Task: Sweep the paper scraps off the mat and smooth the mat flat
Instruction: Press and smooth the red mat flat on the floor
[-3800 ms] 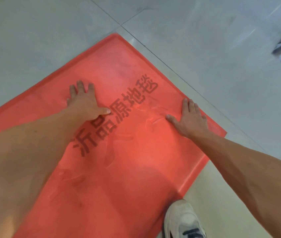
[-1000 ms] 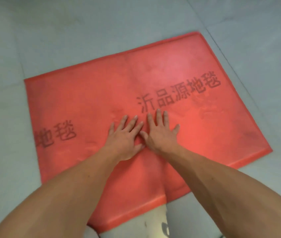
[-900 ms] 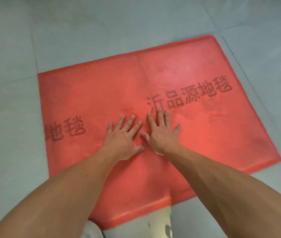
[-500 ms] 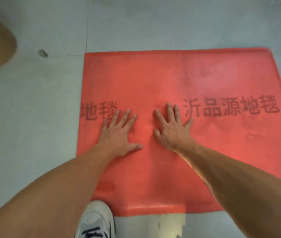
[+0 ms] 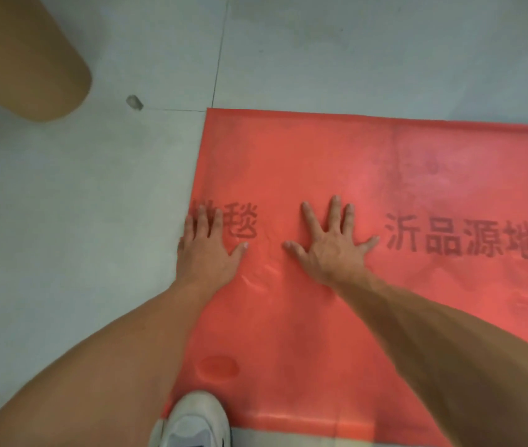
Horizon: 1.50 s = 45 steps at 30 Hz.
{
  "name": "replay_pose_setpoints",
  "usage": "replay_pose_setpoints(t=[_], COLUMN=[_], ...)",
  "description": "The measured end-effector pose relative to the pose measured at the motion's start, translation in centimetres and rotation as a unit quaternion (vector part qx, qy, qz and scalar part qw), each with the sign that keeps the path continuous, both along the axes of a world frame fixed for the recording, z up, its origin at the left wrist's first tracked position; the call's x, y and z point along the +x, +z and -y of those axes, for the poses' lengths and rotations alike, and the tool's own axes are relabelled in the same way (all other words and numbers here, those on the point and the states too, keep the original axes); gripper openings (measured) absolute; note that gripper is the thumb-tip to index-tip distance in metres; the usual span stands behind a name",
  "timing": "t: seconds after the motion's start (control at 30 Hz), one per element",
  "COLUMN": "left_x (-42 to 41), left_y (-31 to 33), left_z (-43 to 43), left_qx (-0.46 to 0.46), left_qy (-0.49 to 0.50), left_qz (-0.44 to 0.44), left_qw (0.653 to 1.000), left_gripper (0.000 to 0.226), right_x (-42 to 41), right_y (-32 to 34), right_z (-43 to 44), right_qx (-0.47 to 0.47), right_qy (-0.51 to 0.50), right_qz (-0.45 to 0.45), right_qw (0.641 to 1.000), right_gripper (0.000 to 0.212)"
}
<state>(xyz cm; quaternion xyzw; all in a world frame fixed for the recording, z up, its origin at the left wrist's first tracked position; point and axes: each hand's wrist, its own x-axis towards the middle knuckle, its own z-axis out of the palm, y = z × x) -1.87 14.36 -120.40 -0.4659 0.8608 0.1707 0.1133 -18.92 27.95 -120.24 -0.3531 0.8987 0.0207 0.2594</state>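
The red mat [image 5: 288, 162] lies on the pale tiled floor [image 5: 62, 204]. Its long axis runs left to right across my view, and its right end passes out of frame. No paper scraps show on the part I can see.

Both of my hands press flat on it, palms down, fingers straight and gripping nothing. My left hand [image 5: 207, 253] sits at the mat's left edge, its outer fingers reaching the border over the printed characters [image 5: 240, 225]. My right hand [image 5: 333, 250] is spread wide just beside it, further in. Short creases [image 5: 265, 272] stand between the two thumbs. A longer ripple [image 5: 449, 275] lies to the right of my right hand, which is nearer to it.

I judge that the unsmoothed length lies rightward, along the long axis, so the right hand leads any outward stroke while the left pins the edge.

A white shoe [image 5: 191, 421] sits at the near left corner. On the floor beyond the far left corner is a grey speck [image 5: 134, 102], too small to identify, and a blurred tan shape [image 5: 24, 59] fills the upper left.
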Motion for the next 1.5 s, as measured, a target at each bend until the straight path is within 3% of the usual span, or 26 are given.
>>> replay_pose_setpoints(t=[0.1,0.9,1.37,1.5], left_x=[-0.3,-0.3,-0.9,-2.0], left_y=[0.1,1.0,1.6,2.3], left_z=[0.9,1.2,1.2,2.3], left_qx=[0.043,0.051,0.054,0.02], left_qy=[-0.014,-0.006,0.014,-0.023], left_qz=[0.035,0.048,0.066,0.085], left_qw=[0.998,0.998,0.996,0.996], left_gripper=[0.098,0.103,0.101,0.089], right_x=[-0.2,0.0,-0.4,-0.4], right_y=[0.2,0.3,0.7,0.8], right_z=[-0.2,-0.5,0.0,0.1], right_qx=[0.006,0.005,0.009,0.012], right_qy=[-0.006,-0.011,-0.014,-0.014], right_qz=[0.01,0.024,0.038,0.04], right_qw=[1.0,1.0,0.999,0.999], right_gripper=[0.083,0.083,0.083,0.084])
